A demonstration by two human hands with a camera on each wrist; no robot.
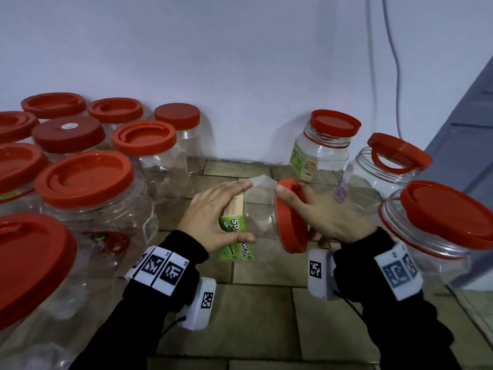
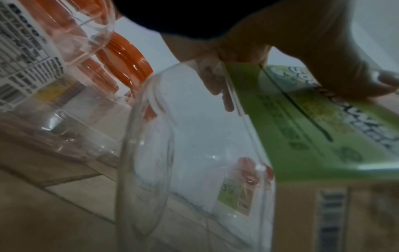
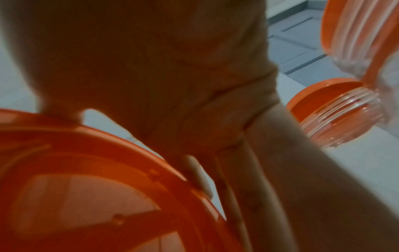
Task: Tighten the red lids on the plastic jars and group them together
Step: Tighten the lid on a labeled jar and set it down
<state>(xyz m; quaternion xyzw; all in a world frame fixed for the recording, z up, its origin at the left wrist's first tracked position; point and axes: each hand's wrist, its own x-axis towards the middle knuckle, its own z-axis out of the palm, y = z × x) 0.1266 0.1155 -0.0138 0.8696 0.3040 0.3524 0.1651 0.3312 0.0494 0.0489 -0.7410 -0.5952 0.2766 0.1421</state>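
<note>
A clear plastic jar with a green label (image 1: 249, 222) lies on its side in mid-air above the tiled floor. My left hand (image 1: 213, 217) grips its body, thumb underneath on the label (image 2: 323, 119). My right hand (image 1: 322, 214) grips the red lid (image 1: 290, 217) on the jar's mouth, thumb over the top rim. The lid (image 3: 86, 187) fills the lower left of the right wrist view. To the left stands a group of several red-lidded jars (image 1: 88, 204). Three jars on the right (image 1: 322, 145), (image 1: 384, 172), (image 1: 448, 231) carry lids that sit askew.
A white wall (image 1: 240, 62) runs behind the jars, with grey cables (image 1: 394, 76) hanging at the right. A grey panelled door (image 1: 474, 124) stands at the far right. Bare beige floor tiles (image 1: 266, 311) lie between my forearms.
</note>
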